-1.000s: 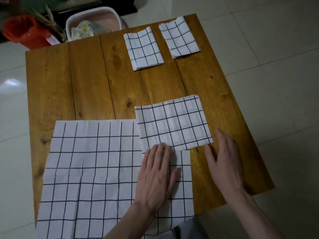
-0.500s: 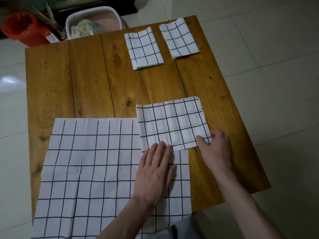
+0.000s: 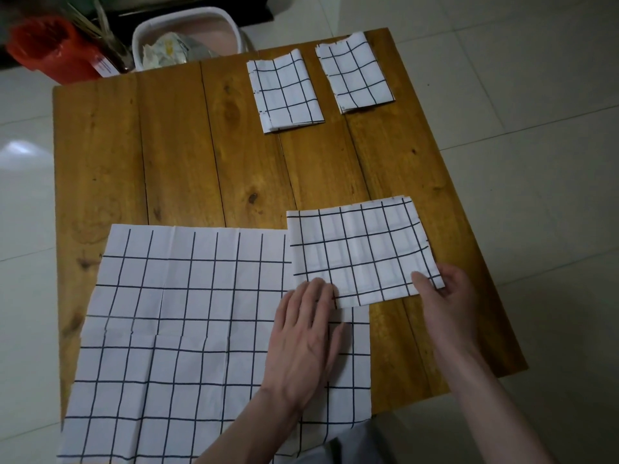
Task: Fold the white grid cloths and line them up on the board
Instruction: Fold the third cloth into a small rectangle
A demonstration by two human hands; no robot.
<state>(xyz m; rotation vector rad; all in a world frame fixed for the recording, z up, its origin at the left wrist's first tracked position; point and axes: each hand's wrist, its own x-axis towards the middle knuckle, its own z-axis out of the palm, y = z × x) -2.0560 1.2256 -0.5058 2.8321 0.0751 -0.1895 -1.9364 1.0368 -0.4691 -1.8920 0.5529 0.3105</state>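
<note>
Premises: a domestic room, most likely in a home. The floor (image 3: 536, 95) is laid with large pale glossy tiles with thin grout lines, showing a light reflection at the left. The worktop (image 3: 187, 155) is a small table of varnished knotty wooden planks, household in character. Beyond its far edge, on the floor, stand a white plastic bin (image 3: 187, 38) holding crumpled wrappers and a red bag-lined container (image 3: 50, 48) with sticks protruding. A dark piece of furniture sits behind them. Lighting is dim and indoor. No industrial or commercial fittings are visible.
</note>
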